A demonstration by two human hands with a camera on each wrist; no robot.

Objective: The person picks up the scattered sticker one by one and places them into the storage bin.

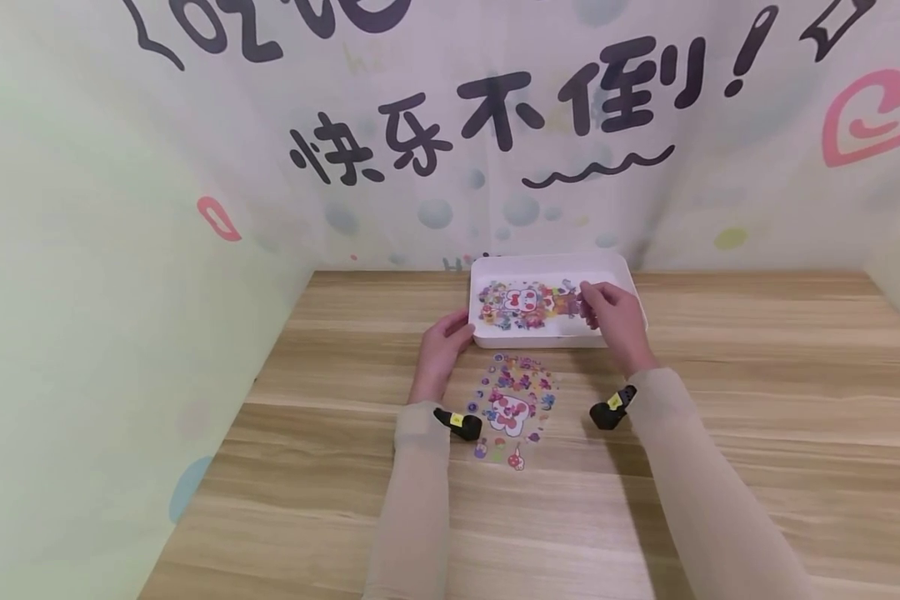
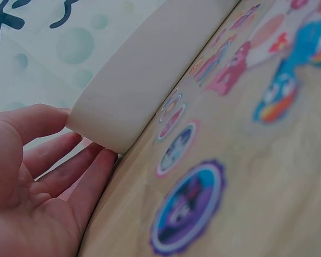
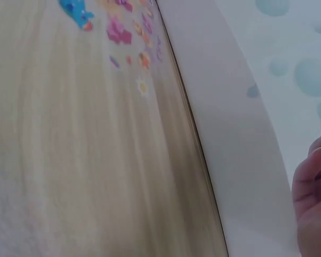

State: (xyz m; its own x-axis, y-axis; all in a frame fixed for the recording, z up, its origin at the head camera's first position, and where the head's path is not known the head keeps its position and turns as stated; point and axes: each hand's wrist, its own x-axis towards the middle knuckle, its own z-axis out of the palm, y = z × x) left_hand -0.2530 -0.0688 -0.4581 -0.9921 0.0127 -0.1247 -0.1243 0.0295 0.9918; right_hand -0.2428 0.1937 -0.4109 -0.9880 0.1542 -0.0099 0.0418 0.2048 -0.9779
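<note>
A shallow white tray (image 1: 546, 342) stands near the wall with a colourful sticker sheet (image 1: 521, 302) in it. My left hand (image 1: 441, 346) holds the tray's near left corner. In the left wrist view, the thumb lies at the rim and the fingers (image 2: 99, 174) meet the lower corner. Over the tray's right part, my right hand (image 1: 617, 317) has curled fingers and pinches the right end of the sheet. Only part of the right hand (image 3: 314, 187) shows in its wrist view, beyond the tray's wall (image 3: 235, 150). A second, clear sticker sheet (image 1: 512, 412) lies in front of the tray.
The wooden table (image 1: 757, 400) extends to both sides. Behind the tray rises a pale printed wall covering (image 1: 495, 200) with dark lettering and hearts. Each wrist wears a small black camera, the left one (image 1: 461, 423) close to the second sheet's left edge.
</note>
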